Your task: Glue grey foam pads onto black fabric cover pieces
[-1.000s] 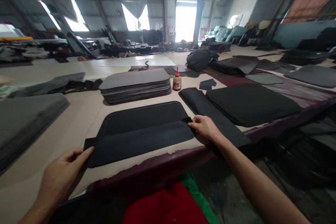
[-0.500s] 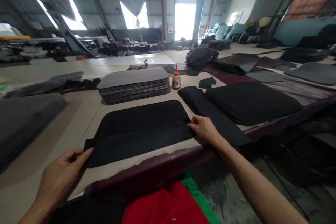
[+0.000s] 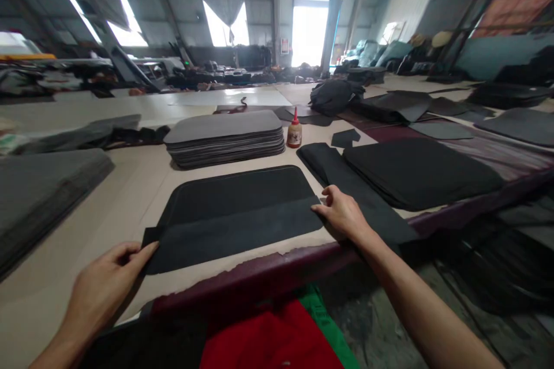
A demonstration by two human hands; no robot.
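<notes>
A dark rounded panel (image 3: 234, 193) lies flat near the table's front edge, with a black strip (image 3: 234, 233) across its nearer part. My left hand (image 3: 108, 282) pinches the strip's left end between thumb and fingers. At the strip's right end, my right hand (image 3: 340, 210) is closed on it, the thumb low and the fingertips curled above. Behind the panel sits a stack of grey panels (image 3: 225, 130), and beside that stack a glue bottle (image 3: 295, 131) with a red nozzle stands upright.
Black strips (image 3: 363, 202) and a pile of black panels (image 3: 419, 173) lie on the right. Thick grey material (image 3: 47, 196) covers the left side. A small black scrap (image 3: 345, 138) is right of the bottle. Red and green cloth (image 3: 272, 337) shows below the table edge.
The view has shifted slightly. The strip now looks flatter and its upper edge shows more plainly across the panel. Both hands keep hold at its ends.
</notes>
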